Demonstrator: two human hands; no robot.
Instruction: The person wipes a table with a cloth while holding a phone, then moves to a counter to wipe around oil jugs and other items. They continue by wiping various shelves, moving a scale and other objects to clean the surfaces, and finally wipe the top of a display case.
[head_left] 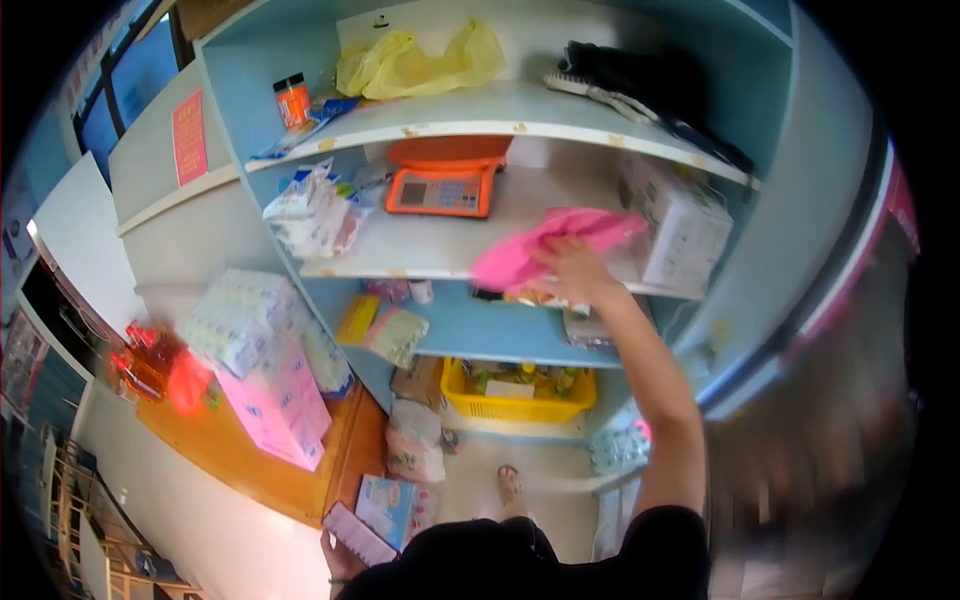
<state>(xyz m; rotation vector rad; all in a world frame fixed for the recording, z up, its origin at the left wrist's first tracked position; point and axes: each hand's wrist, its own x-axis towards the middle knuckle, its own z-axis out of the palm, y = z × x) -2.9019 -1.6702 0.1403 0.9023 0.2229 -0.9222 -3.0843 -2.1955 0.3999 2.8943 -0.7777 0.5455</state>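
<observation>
Pink cloth (517, 254) touches the loosely spread right hand (568, 265).

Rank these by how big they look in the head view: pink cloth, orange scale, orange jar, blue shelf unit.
1. Blue shelf unit
2. Pink cloth and orange scale: too alike to rank
3. Orange jar
</observation>
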